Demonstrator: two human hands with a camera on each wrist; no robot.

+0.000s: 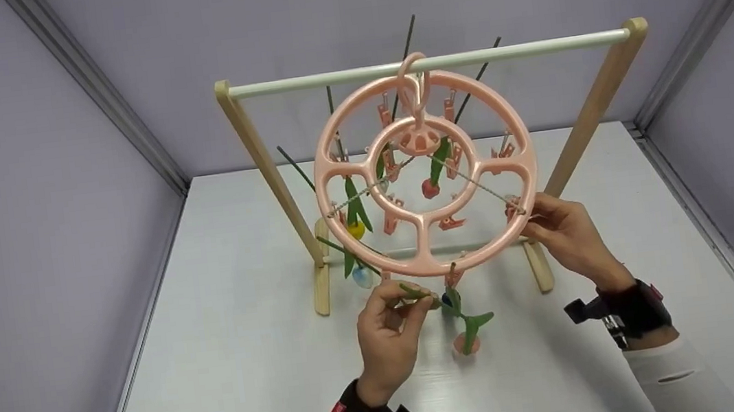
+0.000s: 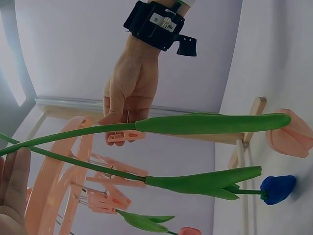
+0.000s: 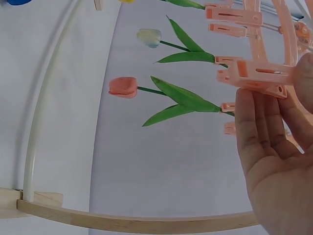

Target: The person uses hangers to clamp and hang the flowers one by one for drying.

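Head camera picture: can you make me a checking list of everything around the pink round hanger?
Surface: white table, bare where visible.
Job's things: pink round peg hanger hooked on the white bar of a wooden rack; fake tulips clipped upside down.
Clutter: nothing seen.
Grips: left hand pinches a green tulip stem; right hand pinches a peg on the rim.
Cables: nothing seen.
Surroundings: plain lilac walls; black wrist straps.
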